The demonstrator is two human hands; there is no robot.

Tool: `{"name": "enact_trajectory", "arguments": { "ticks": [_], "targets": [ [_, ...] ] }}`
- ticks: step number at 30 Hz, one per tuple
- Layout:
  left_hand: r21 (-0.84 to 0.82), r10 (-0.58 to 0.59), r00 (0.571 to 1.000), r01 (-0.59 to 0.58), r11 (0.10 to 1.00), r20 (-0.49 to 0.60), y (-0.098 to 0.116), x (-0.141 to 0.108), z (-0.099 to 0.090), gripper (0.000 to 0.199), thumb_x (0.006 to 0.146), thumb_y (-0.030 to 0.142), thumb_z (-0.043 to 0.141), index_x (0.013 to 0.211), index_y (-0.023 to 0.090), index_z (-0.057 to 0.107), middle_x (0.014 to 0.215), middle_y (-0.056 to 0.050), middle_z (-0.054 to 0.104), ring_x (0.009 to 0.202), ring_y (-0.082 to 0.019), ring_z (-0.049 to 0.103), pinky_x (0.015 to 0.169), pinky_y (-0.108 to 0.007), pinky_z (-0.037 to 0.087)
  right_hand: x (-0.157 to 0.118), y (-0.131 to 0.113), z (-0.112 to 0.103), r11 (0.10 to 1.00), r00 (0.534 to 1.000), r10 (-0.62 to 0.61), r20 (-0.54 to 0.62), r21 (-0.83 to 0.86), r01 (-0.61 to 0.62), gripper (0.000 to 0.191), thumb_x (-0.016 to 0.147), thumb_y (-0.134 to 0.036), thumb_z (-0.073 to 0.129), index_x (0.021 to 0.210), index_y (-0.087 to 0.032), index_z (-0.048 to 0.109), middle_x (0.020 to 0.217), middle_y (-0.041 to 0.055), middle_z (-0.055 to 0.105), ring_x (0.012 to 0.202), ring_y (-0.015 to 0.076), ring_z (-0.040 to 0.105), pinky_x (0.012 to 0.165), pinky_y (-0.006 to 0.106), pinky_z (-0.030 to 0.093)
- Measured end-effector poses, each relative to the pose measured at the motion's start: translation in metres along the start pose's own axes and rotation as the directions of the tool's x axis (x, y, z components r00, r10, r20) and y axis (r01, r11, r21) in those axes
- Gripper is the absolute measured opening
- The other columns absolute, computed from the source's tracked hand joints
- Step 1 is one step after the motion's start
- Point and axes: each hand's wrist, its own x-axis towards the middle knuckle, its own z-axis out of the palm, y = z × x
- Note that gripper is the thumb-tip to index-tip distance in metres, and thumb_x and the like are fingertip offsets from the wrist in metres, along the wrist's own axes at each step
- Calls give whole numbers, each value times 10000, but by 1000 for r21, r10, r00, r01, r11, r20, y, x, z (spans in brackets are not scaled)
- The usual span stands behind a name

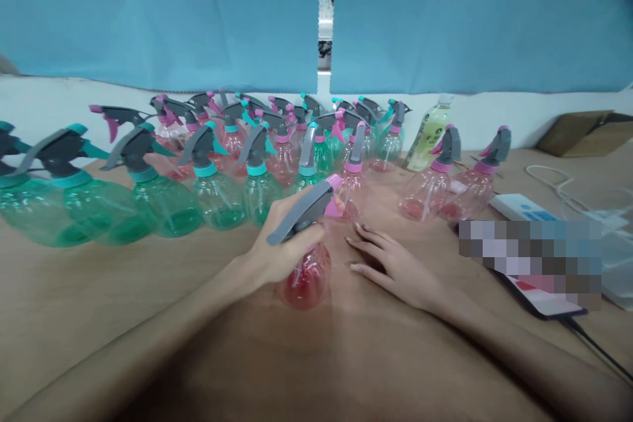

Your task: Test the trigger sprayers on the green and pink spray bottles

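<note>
My left hand is wrapped round the neck of a pink spray bottle with a grey and pink trigger head. The bottle's clear pink body shows below my fingers, close to the table top. To its right, my right hand rests on the table with its fingers spread, holding nothing. Just beyond my hands stand a pink spray bottle and a green spray bottle, the green one partly covered by my left hand.
A row of green spray bottles runs to the left, with several more behind. Two pink spray bottles stand at right, near a labelled drink bottle. Further right are a phone with a cable and a cardboard box.
</note>
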Motion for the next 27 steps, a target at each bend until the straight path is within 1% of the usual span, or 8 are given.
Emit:
{"name": "enact_trajectory", "arguments": {
  "ticks": [3, 6, 11, 15, 20, 23, 25, 27],
  "targets": [
    [-21, -17, 999, 16, 1000, -29, 1, -1, 4, 83, 725, 171, 528, 705, 210, 458, 583, 63, 382, 513, -98, 337, 483, -245, 290, 1, -1, -2, 1000, 1000, 20, -1, 14, -20, 539, 894, -520, 443, 1341, -219, 469, 1439, 103, 414, 1343, 275, 337, 1083, 501, 310],
    [9, 1, 997, -1, 1000, -76, 0, -2, 9, 118, 726, 142, 537, 702, 211, 444, 603, 67, 378, 518, -92, 328, 487, -243, 279, 1, -3, -8, 996, 1000, 18, -16, 83, -17, 548, 867, -520, 496, 1335, -238, 461, 1409, 104, 448, 1294, 275, 412, 1059, 488, 352],
    [-8, -13, 991, 12, 1000, -131, -2, 0, 23, 62, 757, 153, 537, 782, 209, 526, 658, 45, 484, 602, -119, 452, 583, -259, 396, 1, -10, -24, 977, 999, 8, -39, 212, 0, 568, 829, -524, 557, 1318, -259, 443, 1306, 81, 544, 1195, 264, 513, 997, 462, 424],
    [-15, 15, 990, -17, 1000, -141, 1, 9, 41, 116, 791, 174, 537, 893, 199, 586, 738, 12, 568, 677, -136, 516, 685, -283, 463, -1, -24, -38, 962, 994, -3, -112, 270, 34, 640, 777, -544, 612, 1318, -262, 420, 1296, 78, 548, 1192, 271, 514, 991, 465, 421],
    [-27, 79, 992, -82, 996, -99, 9, 30, 69, 258, 840, 290, 556, 1083, 205, 568, 890, -28, 634, 799, -156, 583, 783, -308, 483, -4, -34, -52, 947, 975, 80, -208, 320, -10, 741, 720, -575, 656, 1310, -213, 393, 1235, 112, 577, 1128, 281, 553, 911, 449, 474],
    [-34, 94, 994, -96, 995, -48, 12, 43, 88, 365, 842, 364, 568, 1176, 222, 528, 976, -45, 644, 900, -171, 602, 830, -314, 477, -8, -34, -57, 954, 950, 179, -255, 282, -104, 683, 704, -621, 637, 1206, -193, 460, 1104, 122, 629, 1016, 308, 602, 804, 465, 512],
    [-47, 104, 994, -105, 993, -15, 15, 52, 99, 380, 837, 371, 577, 1185, 230, 517, 1010, -43, 648, 927, -169, 608, 847, -311, 471, -10, -30, -60, 962, 929, 218, -299, 226, -154, 653, 724, -633, 604, 1168, -171, 474, 1104, 145, 619, 1025, 324, 590, 806, 481, 506],
    [-57, 112, 994, -110, 992, 21, 18, 60, 107, 379, 830, 371, 589, 1175, 232, 516, 1073, -49, 643, 964, -178, 606, 870, -324, 466, -12, -24, -64, 974, 915, 203, -348, 164, -154, 656, 762, -624, 565, 1212, -162, 447, 1162, 162, 584, 1090, 333, 547, 866, 503, 476]
  ]
}}
